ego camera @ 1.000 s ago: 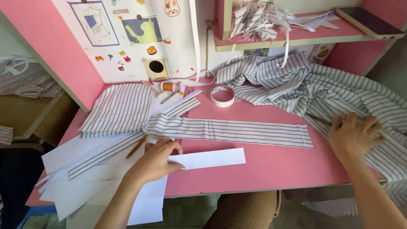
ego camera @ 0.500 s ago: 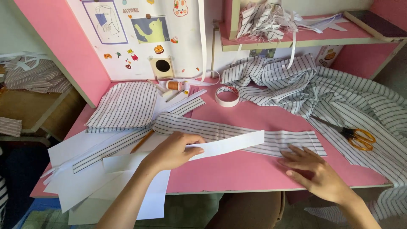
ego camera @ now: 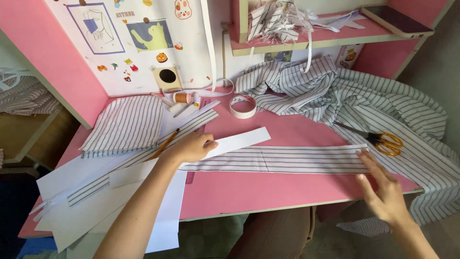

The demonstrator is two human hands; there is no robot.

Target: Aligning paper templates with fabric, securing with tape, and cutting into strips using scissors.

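A long striped fabric strip (ego camera: 287, 159) lies flat across the pink desk (ego camera: 268, 189). My left hand (ego camera: 189, 147) grips the left end of a white paper strip (ego camera: 242, 140) that slants up to the right above the fabric. My right hand (ego camera: 383, 184) is spread open with its fingertips at the strip's right end, holding nothing. Yellow-handled scissors (ego camera: 383, 140) lie just beyond it on the loose striped cloth (ego camera: 383, 103).
A tape roll (ego camera: 243, 106) and a thread spool (ego camera: 182, 97) sit at the back. A folded striped piece (ego camera: 127, 123), a pencil (ego camera: 164, 144) and white paper sheets (ego camera: 96, 201) fill the left side. A shelf (ego camera: 326, 36) holds fabric scraps.
My right hand left the cloth at the right, came to the desk front and now flattens the fabric strip's right end. My left hand lifted the paper strip up over the fabric.
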